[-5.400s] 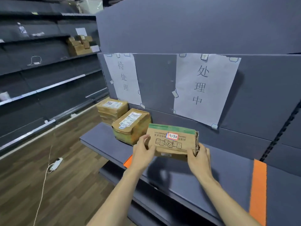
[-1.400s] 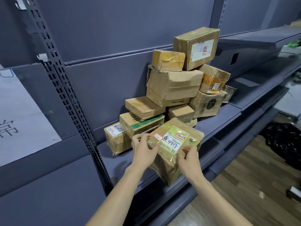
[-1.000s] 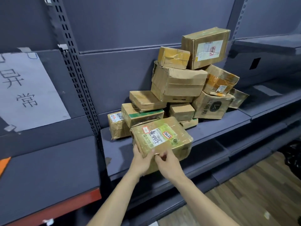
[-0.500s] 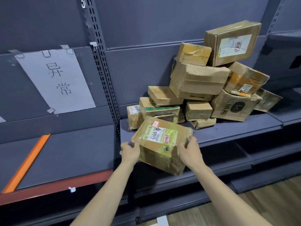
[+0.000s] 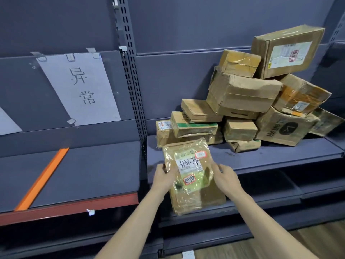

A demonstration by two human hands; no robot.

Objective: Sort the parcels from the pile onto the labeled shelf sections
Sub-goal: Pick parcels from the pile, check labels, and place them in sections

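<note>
I hold a tape-wrapped cardboard parcel [image 5: 190, 174] with a white handwritten label and red-edged stickers, in front of the shelf edge. My left hand [image 5: 164, 174] grips its left side and my right hand [image 5: 224, 176] its right side. Behind it on the grey shelf [image 5: 280, 152] lies the pile of brown parcels [image 5: 242, 101], stacked several high against the back panel. To the left, a paper sign [image 5: 80, 88] with two handwritten characters is taped above an empty shelf section [image 5: 93, 165].
A perforated upright post [image 5: 132, 71] divides the two bays. An orange strip [image 5: 41, 180] crosses the left shelf, whose front edge is red. Lower shelves and wooden floor [image 5: 298, 243] lie below. A second paper's corner shows at far left.
The view has swung left from the pile toward the signed section. The parcel has turned in my hands so its label runs lengthwise, and both hands still hold it.
</note>
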